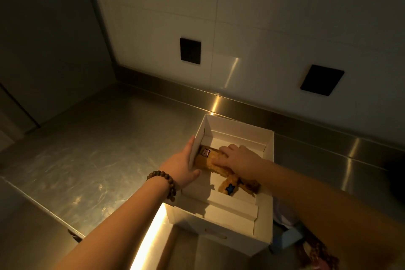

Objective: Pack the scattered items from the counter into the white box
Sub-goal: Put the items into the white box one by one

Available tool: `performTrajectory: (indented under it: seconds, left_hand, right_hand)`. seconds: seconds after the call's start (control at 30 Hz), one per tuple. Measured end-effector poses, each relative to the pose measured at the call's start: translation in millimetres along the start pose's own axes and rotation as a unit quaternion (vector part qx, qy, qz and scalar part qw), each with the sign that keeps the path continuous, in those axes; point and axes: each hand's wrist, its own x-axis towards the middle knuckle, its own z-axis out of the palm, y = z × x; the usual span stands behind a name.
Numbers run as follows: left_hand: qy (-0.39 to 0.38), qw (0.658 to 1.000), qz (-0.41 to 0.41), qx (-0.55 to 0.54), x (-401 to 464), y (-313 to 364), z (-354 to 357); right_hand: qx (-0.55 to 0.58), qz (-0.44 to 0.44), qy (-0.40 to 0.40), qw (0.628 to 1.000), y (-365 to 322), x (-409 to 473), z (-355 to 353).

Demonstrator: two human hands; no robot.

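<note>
The white box stands open on the steel counter, hanging partly over its front edge. Inside it lies a fuzzy orange plush toy with a small pink patch near one end and a blue star on a leg. My right hand rests flat on top of the plush, fingers spread, pressing it against the box floor. My left hand, with a wooden bead bracelet on its wrist, clasps the box's left wall from outside, thumb over the rim.
The steel counter stretches to the left and behind the box, up to a raised back lip. Two black wall sockets sit on the white wall. Below my right forearm, blurred items including a pale blue one lie in shadow.
</note>
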Motion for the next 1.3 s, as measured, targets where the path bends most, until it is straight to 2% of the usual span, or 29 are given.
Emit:
performTrajectory:
  seconds: [0.1, 0.27, 0.43, 0.53, 1.0, 1.2, 1.3]
  left_hand:
    - [0.003, 1.000, -0.001, -0.002, 0.2, 0.5, -0.4]
    - [0.007, 1.000, -0.004, -0.003, 0.6, 0.9, -0.1]
    - [0.005, 1.000, -0.003, -0.006, 0.8, -0.7, 0.2]
    - [0.007, 1.000, -0.001, -0.001, 1.2, -0.9, 0.2]
    - [0.031, 0.999, 0.032, 0.022, 1.5, 1.4, 1.0]
    - [0.089, 0.976, 0.108, 0.168, -0.9, 3.2, -2.5]
    - [0.101, 0.976, 0.139, 0.136, -6.6, 19.8, -2.6]
  right_hand:
    - [-0.019, 0.004, -0.034, 0.999, -3.9, -4.8, 9.2]
    - [-0.094, 0.018, 0.019, 0.995, -13.2, 2.9, 12.9]
    - [0.017, 0.133, 0.024, 0.991, -22.7, 19.6, 2.6]
    - [0.060, 0.173, 0.028, 0.983, -29.5, 24.6, 6.2]
    - [0.164, 0.171, 0.026, 0.971, -30.3, -21.0, 2.0]
    - [0.198, 0.207, 0.116, 0.951, -29.1, -54.8, -8.8]
    - [0.212, 0.213, 0.142, 0.943, -22.3, -85.9, -14.7]
